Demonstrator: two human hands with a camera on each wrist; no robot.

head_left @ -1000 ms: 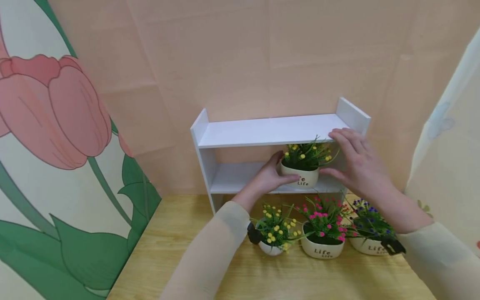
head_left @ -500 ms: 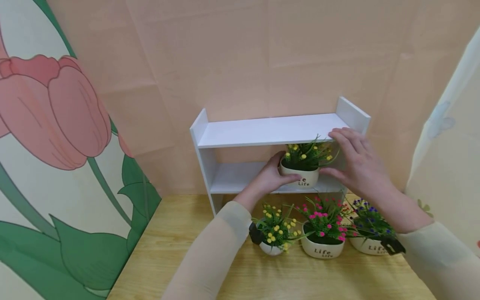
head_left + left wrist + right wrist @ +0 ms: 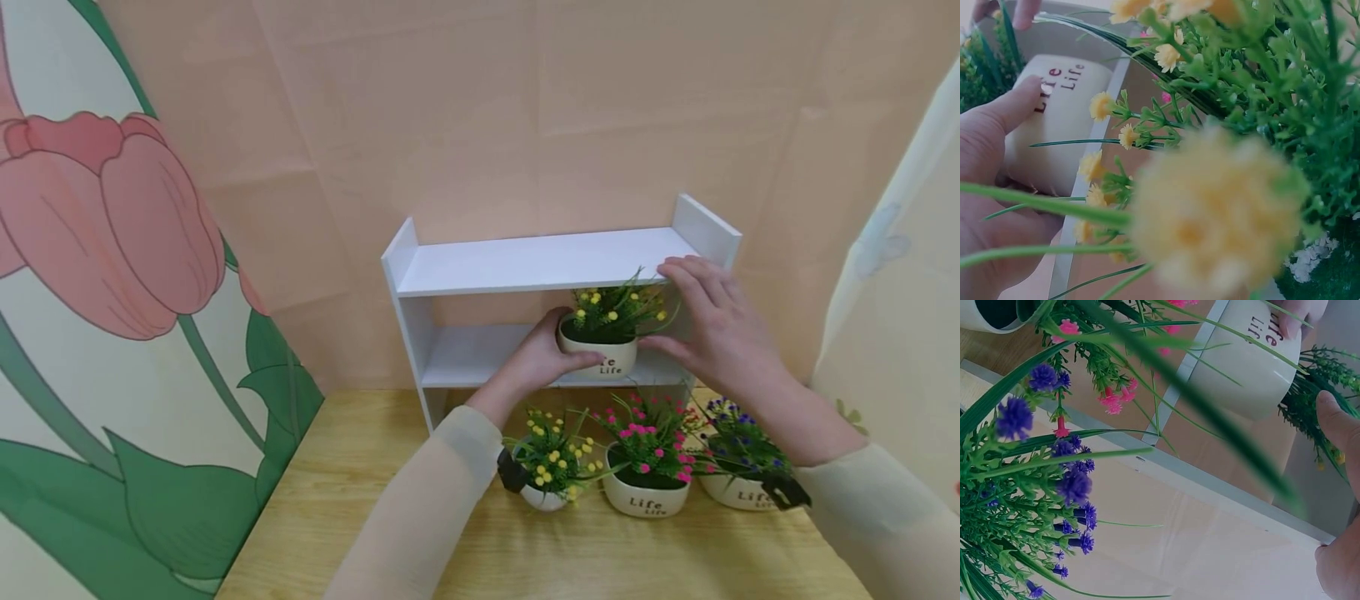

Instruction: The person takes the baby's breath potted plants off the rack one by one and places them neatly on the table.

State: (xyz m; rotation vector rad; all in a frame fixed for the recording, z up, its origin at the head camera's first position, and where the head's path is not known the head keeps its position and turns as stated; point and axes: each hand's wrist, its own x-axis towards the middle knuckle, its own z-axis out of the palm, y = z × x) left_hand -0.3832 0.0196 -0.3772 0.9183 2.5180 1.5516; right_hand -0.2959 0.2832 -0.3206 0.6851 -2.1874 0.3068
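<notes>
A cream oval flowerpot (image 3: pixel 597 357) lettered "Life" holds artificial plants with small yellow flowers. My left hand (image 3: pixel 542 354) grips it from the left, thumb across its front, in the head and left wrist views. The pot is at the front of the middle board of a white two-tier shelf (image 3: pixel 480 354); whether its base rests there is hard to tell. My right hand (image 3: pixel 716 321) touches the right front of the shelf's top board with extended fingers. Its thumb (image 3: pixel 1335 422) points toward the pot's flowers, which partly pass under the top board.
On the wooden table (image 3: pixel 360 467) before the shelf stand a yellow-flowered pot (image 3: pixel 543 498), a pink-flowered pot (image 3: pixel 645 498) and a blue-flowered pot (image 3: pixel 738 492). A peach backdrop (image 3: pixel 480 125) hangs behind. A tulip-printed panel (image 3: pixel 135 233) is at the left.
The held flowerpot and my left hand have shifted very slightly down and left. My right hand keeps its place at the shelf.
</notes>
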